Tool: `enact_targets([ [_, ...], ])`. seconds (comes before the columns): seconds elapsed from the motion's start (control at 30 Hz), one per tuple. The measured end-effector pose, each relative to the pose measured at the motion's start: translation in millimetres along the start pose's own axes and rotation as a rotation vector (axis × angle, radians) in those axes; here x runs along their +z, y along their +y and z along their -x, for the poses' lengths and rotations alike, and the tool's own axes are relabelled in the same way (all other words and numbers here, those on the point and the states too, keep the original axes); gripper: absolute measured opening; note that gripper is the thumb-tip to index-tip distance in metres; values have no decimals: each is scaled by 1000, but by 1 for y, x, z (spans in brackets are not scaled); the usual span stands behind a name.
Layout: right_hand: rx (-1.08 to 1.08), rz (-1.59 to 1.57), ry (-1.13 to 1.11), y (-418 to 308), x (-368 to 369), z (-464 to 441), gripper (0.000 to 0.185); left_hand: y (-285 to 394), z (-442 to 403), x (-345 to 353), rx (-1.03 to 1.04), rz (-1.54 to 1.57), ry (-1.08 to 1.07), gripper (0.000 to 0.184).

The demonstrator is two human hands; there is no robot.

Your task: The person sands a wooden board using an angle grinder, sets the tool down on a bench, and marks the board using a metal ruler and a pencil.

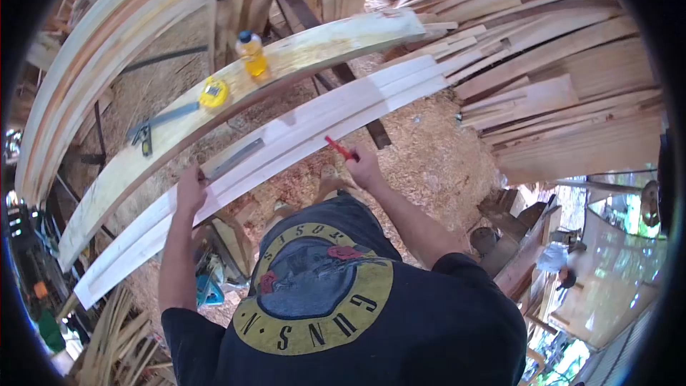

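Note:
My left hand [191, 191] is closed at the near end of a flat metal-bladed tool [239, 156], which lies along the pale plank [293, 127] in front of me. Its grip is mostly hidden by the fingers, so its exact kind is unclear. In my right hand [365, 167] is a slim red pencil [337, 147], its tip pointing up and left near the plank's close edge. A long groove or step runs along this plank.
Behind it, a curved thick plank [300, 48] carries a bottle of yellow liquid [254, 58], a yellow tape measure [214, 92] and a combination square [163, 119]. Stacked boards [564, 78] stand at right, curved timbers [93, 64] at left. Shavings cover the ground [421, 143].

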State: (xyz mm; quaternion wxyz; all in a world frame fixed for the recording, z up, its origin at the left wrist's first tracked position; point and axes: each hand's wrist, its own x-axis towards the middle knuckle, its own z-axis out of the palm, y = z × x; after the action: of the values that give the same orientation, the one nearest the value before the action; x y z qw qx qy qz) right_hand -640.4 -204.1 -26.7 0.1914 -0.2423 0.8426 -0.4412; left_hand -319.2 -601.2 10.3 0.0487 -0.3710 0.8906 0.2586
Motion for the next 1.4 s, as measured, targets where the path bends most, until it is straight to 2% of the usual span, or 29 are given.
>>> enact_targets([
  [0.1, 35, 28, -11, 5, -25, 15, 19, 37, 16, -4, 99, 208, 195, 18],
  [0.13, 118, 5, -12, 12, -33, 12, 17, 51, 18, -4, 113, 212, 199, 15],
  [0.37, 219, -128, 291, 69, -101, -62, 20, 165, -2, 57, 180, 326, 130, 24],
  [0.47, 221, -196, 285, 75, -127, -97, 23, 223, -24, 70, 185, 347, 46, 30],
  [0.53, 234, -187, 263, 77, -135, -120, 23, 245, -41, 84, 256, 302, 70, 33],
  [0.67, 192, -192, 209, 77, -135, -154, 24, 257, -66, 112, 354, 321, 107, 36],
  [1.07, 211, -228, 14, 89, -124, -189, 32, 288, -84, 121, 413, 192, 195, 33],
  [1.27, 256, -218, -89, 88, -129, -196, 31, 293, -85, 128, 349, 200, 176, 30],
  [1.4, 292, -144, -95, 59, -140, -192, 33, 307, -81, 118, 321, 150, 157, 30],
])
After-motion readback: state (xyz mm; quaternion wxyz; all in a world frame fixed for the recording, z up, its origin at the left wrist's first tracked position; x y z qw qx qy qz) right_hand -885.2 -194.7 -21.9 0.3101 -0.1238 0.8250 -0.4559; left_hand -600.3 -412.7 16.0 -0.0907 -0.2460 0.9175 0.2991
